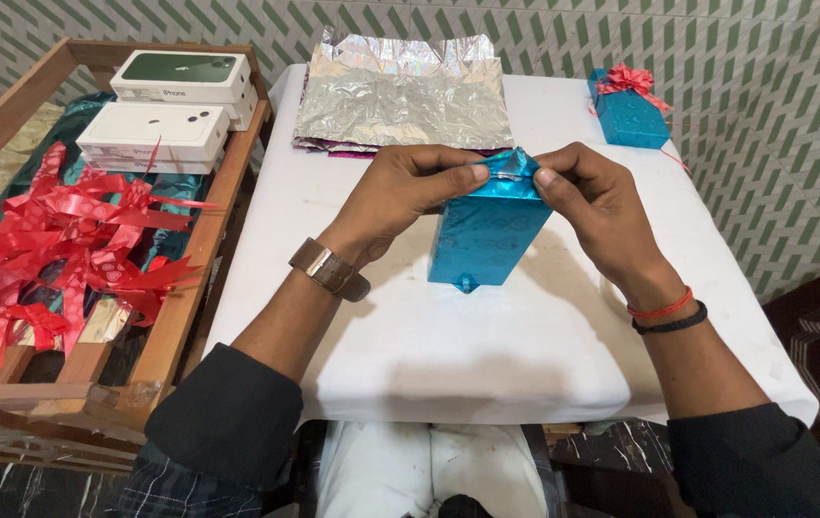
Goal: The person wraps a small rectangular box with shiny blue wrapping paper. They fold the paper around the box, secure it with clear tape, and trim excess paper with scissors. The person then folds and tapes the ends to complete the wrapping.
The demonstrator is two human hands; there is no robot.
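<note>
The blue-wrapped box [483, 235] stands tilted on the middle of the white-covered desk [448, 355], its near end resting on the cloth and its far end raised between both hands. Nearest the viewer, two dark sleeves reach in over the desk's front edge on either side of the box. The left hand [408, 187], with a brown watch [328, 270] on its wrist, comes to the box from the left, and its grip is pinched on the folded paper at the box's far end, thumb and forefinger pressed together on the crease. The right hand [594, 206], with a red thread and a dark band [665, 315] at the wrist, meets it from the right, its grip likewise pinching the same paper flap at the top corner. Left of the box, off the desk, a wooden crate [189, 278] holds a heap of red ribbon bows [64, 240], and at its far end white phone boxes [165, 120] lie stacked. Just beyond the box lies a pile of crinkled silver wrapping sheets [400, 101]. Beyond the box to the right, near the desk's far corner, sits a finished blue parcel [632, 120] with a red bow on top.
</note>
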